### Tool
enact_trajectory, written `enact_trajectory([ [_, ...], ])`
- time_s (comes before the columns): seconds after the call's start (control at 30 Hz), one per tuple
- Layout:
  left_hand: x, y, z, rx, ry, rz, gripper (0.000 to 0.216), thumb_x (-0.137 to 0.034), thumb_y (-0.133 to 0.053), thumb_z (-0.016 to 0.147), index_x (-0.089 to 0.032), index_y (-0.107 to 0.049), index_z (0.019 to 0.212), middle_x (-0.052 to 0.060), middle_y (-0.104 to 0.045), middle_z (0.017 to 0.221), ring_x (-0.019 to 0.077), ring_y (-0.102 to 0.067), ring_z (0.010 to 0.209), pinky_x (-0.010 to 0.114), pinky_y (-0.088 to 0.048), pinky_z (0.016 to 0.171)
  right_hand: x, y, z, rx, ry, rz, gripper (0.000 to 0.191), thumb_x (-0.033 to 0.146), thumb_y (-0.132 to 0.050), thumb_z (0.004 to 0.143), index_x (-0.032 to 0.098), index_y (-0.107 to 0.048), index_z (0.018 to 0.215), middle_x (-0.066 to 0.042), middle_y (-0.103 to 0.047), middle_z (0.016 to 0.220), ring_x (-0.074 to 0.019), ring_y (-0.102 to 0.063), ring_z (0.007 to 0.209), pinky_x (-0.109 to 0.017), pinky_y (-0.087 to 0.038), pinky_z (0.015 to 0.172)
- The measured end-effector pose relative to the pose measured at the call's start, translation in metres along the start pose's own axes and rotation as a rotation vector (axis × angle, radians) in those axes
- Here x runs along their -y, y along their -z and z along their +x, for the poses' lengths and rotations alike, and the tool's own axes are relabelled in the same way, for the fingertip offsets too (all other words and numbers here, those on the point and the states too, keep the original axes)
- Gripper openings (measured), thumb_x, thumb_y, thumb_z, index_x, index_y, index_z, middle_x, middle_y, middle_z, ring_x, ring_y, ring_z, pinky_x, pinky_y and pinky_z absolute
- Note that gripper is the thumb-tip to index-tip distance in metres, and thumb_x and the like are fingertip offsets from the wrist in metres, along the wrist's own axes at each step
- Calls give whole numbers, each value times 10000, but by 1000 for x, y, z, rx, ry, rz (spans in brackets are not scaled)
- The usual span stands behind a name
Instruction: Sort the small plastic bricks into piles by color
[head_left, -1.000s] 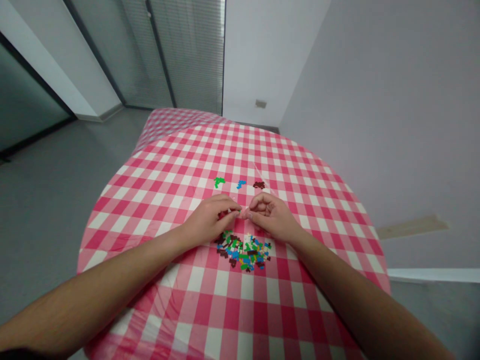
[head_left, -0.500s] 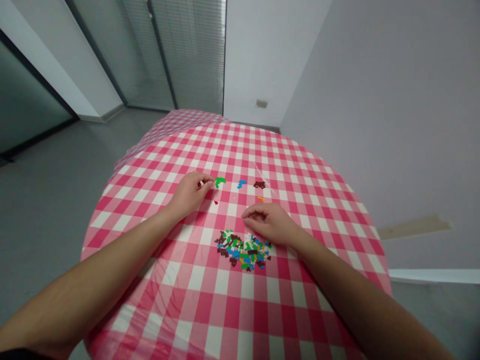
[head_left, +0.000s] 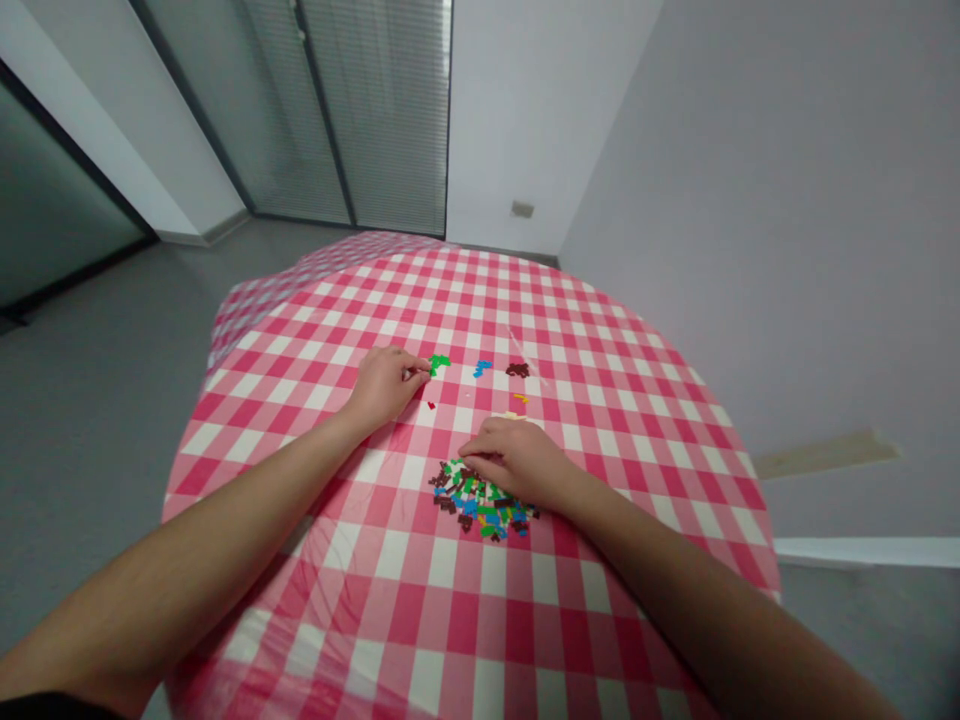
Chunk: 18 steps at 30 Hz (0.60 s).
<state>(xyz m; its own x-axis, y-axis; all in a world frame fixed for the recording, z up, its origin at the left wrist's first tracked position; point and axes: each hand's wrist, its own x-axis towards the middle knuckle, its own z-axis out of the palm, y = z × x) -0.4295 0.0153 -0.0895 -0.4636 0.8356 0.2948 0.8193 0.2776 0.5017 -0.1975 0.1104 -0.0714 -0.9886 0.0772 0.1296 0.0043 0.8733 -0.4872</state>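
Left hand (head_left: 385, 385) at far green pieces (head_left: 441, 362), right hand (head_left: 523, 460) over near mixed pile (head_left: 482, 510); can't make out whether either pinches anything. Light touch should avoid scattering.

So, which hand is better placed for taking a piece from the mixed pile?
Probably the right hand: it is over the far side of the pile, while the left hand is farther away, at the green pieces.

No text, label, brand, number or sign is legible. The wall plate (head_left: 523, 210), between 12 and 1 o'clock from the centre, is too small for any marking to be read; so are the heaped coloured pieces (head_left: 489, 517) at 6 o'clock.
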Motion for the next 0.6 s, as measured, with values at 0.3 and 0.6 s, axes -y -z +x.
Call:
enact_trajectory([
  [0.3,-5,1,0,-41,49,16,173,-312,-652,810,-204,-740,913,49,-722,824,216,-620,774,342,-461,727,4,0,1,10,27,-17,170,263,-595,915,238,-755,968,-38,-684,850,-154,-617,785,-252,-406,659],
  [0.6,-7,2,-1,-23,59,51,133,-217,-592,763,-206,-725,765,45,-704,757,220,-612,745,351,-452,716,7,2,2,-36,13,49,168,174,-536,902,171,-700,862,-60,-707,860,-171,-620,796,-270,-427,683],
])
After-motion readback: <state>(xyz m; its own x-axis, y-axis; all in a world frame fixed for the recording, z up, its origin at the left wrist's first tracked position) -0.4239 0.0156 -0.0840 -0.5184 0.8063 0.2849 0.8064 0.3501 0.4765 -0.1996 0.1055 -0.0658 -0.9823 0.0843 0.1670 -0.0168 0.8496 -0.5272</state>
